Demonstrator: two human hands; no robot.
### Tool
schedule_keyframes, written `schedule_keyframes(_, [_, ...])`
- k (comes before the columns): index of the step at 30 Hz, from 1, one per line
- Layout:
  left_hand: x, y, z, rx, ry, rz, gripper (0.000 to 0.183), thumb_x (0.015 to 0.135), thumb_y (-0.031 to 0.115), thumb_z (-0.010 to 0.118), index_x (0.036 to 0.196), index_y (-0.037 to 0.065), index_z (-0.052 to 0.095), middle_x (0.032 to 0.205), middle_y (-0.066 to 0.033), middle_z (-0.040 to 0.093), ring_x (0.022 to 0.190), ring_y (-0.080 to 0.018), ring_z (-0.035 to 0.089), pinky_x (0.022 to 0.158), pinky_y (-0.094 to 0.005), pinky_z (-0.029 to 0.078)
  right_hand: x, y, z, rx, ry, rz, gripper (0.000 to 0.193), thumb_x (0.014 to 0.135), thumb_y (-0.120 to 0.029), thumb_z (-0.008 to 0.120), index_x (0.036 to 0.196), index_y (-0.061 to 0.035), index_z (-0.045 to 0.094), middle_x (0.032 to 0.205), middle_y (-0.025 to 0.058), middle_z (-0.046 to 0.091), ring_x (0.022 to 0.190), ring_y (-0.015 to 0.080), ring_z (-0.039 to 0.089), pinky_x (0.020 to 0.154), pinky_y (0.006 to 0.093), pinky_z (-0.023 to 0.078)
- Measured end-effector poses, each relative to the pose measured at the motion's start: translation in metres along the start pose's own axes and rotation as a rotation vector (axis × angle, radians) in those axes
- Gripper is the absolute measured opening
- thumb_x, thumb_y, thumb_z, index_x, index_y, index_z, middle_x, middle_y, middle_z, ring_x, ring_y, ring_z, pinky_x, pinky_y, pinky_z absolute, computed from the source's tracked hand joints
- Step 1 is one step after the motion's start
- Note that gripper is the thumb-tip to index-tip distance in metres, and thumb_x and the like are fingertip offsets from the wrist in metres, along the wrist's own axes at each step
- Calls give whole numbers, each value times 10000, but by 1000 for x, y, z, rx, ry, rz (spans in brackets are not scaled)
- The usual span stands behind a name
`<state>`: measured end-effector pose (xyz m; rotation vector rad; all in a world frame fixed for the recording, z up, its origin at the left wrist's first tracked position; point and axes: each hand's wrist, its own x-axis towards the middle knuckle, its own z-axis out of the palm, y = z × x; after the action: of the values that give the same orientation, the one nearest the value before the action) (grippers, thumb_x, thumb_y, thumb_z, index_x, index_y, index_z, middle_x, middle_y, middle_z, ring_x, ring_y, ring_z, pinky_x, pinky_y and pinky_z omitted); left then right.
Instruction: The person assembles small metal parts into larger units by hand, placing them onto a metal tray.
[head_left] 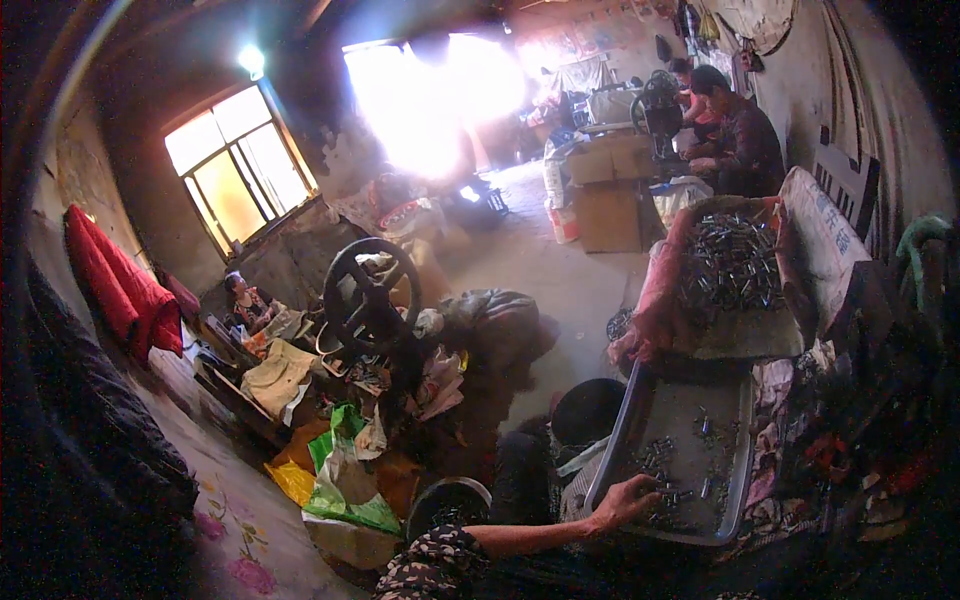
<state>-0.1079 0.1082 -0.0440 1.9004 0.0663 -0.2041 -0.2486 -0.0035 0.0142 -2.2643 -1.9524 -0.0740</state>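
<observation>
My left hand (625,502) reaches in from the lower edge, with a patterned dark sleeve (430,562) on its arm. It is over the near left part of a grey, shallow tray (741,440). Its fingers are bent and close together, their tips down among small, shiny metal cylinders (655,455); whether one is between them is too small to make out. More cylinders lie loose across the tray. My right hand does not show.
Beyond the tray, a cloth-lined bin (655,300) holds a heap of metal cylinders (735,255). A black handwheel (372,292) stands at left, near a green-and-white sack (345,480). Below it sits a dark bucket (447,500). Two people (735,130) work at the back right, by cardboard boxes (610,190).
</observation>
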Motion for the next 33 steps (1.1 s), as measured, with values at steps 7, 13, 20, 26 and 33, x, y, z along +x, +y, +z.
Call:
schedule_keyframes(7, [1,-1,0,78,9,-8,358,780,299,533,1014,36,469,785,-90,554,703,-132,517,628,-270,425,0,-3,-3,43,-54,-22,363,629,-270,541,834,31,534,746,164,507,610,249,503,466,307,422])
schedule_keyframes(13, [0,11,-2,41,-26,-69,349,780,287,533,1020,42,469,781,-83,556,711,-134,519,628,-273,425,2,-2,-5,71,-97,-35,386,619,-292,559,832,30,535,750,164,506,630,260,503,481,313,423])
schedule_keyframes(20, [6,-12,6,17,59,-14,367,786,289,518,1037,28,455,796,-89,558,727,-139,527,642,-272,429,-4,-5,-1,79,-149,-66,386,617,-301,560,818,27,541,752,160,502,647,255,499,482,304,417])
schedule_keyframes(26, [7,-25,6,-145,72,-48,383,768,301,535,1026,25,471,876,-132,552,788,-176,523,678,-294,422,18,-26,123,-254,-308,-131,320,637,-264,504,780,17,558,744,138,495,653,194,481,420,263,382])
schedule_keyframes(33, [2,-17,1,-57,94,-11,390,756,310,557,1006,20,485,841,-108,554,748,-155,523,654,-276,420,2,14,34,546,268,-6,279,645,-232,537,753,24,561,701,163,526,627,334,518,506,388,417])
